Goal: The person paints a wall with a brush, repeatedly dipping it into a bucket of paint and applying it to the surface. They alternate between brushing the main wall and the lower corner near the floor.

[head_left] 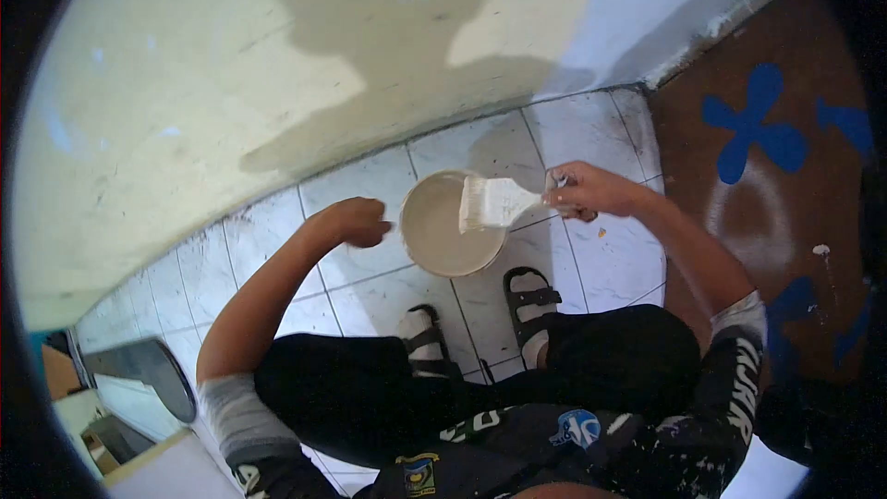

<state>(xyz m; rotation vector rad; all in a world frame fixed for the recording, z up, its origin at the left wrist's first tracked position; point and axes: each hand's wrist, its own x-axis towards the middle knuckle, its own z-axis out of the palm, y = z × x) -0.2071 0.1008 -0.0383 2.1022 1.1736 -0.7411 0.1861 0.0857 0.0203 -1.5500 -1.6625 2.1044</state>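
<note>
A white paintbrush (499, 203) with a broad, paint-coated head is in my right hand (591, 191), whose fingers are wrapped round its handle. The bristles are over the right side of a round bucket (404, 238) that stands on the floor between my feet and the wall. Pale, whitish liquid (442, 231) fills the inside of the bucket. Just left of the rim, my left hand (356, 222) is curled into a loose fist, apart from the brush. Nothing shows in its fingers, though the palm side is hidden.
A yellowish wall (212, 83) rises beyond the white tiled floor (360, 180). My sandalled feet (531, 305) are close to the bucket. On the right is a brown surface (684, 129) with blue flower shapes. A dark-rimmed, mirror-like panel (176, 379) is at lower left.
</note>
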